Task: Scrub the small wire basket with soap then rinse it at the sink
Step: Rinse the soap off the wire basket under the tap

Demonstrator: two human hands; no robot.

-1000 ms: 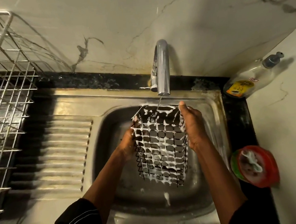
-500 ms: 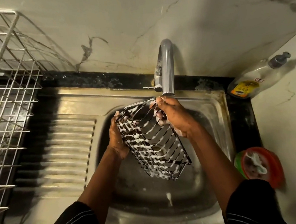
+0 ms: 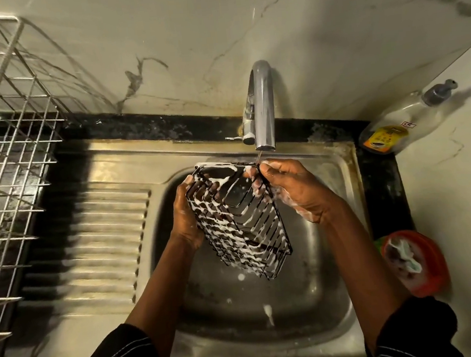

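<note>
A small black wire basket, streaked with white soap foam, hangs tilted over the steel sink bowl with its open mouth turned up toward me. My left hand grips its left side, fingers curled into the wires. My right hand, foamy, pinches the basket's upper right rim just under the chrome tap. A thin stream of water falls from the spout onto that rim.
A ribbed steel draining board lies left of the bowl, with a large wire dish rack beyond it. A soap dispenser bottle leans in the right corner. A red soap tub with a scrubber sits on the right counter.
The basket has been turned from upright with its side facing me to tilted with its mouth facing me. My right hand shifted from its right side up to the top rim.
</note>
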